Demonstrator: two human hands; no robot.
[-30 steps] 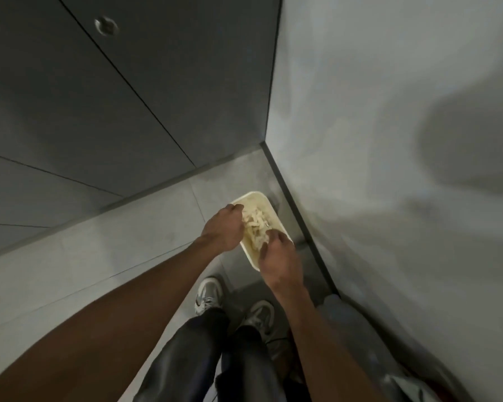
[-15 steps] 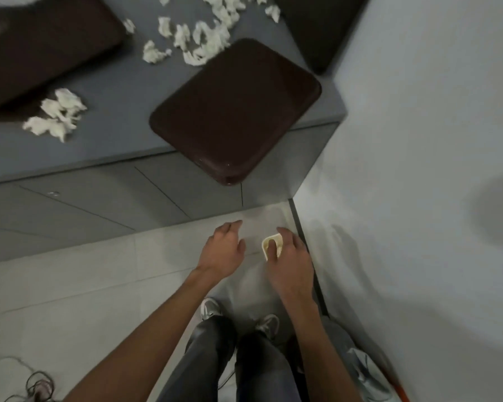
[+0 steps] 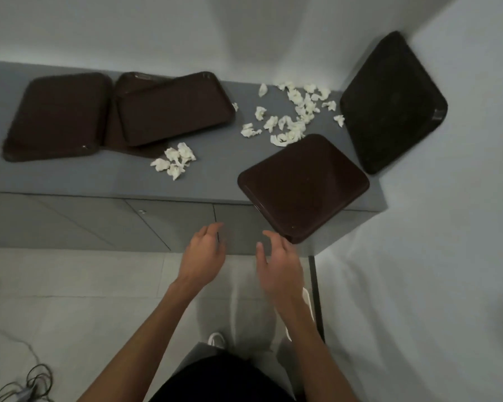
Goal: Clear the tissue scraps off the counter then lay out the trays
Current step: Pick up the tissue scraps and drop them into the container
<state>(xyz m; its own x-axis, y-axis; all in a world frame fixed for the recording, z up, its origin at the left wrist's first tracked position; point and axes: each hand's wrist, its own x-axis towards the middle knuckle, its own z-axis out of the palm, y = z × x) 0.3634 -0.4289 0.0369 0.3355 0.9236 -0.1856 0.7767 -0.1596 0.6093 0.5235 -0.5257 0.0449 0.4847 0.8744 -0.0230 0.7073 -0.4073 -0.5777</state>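
White tissue scraps lie on the grey counter [image 3: 209, 172]: a small clump [image 3: 174, 160] near the middle and a bigger scatter [image 3: 291, 117] toward the right. Several dark brown trays are on the counter. One tray [image 3: 304, 185] juts over the front edge. Another [image 3: 392, 101] leans against the right wall. One [image 3: 55, 116] lies at the left, and one [image 3: 174, 107] overlaps a further tray beneath it. My left hand [image 3: 204, 253] and my right hand [image 3: 278, 262] hover empty below the counter front, fingers relaxed.
Grey cabinet doors [image 3: 99, 221] run under the counter. A pale bin [image 3: 308, 311] shows partly behind my right forearm on the floor by the wall. Cables [image 3: 26, 384] lie on the tiled floor at lower left. White walls close off the back and right.
My hands have left the bin holding the scraps and risen toward the counter front. My view has lifted from the floor to take in the whole counter.
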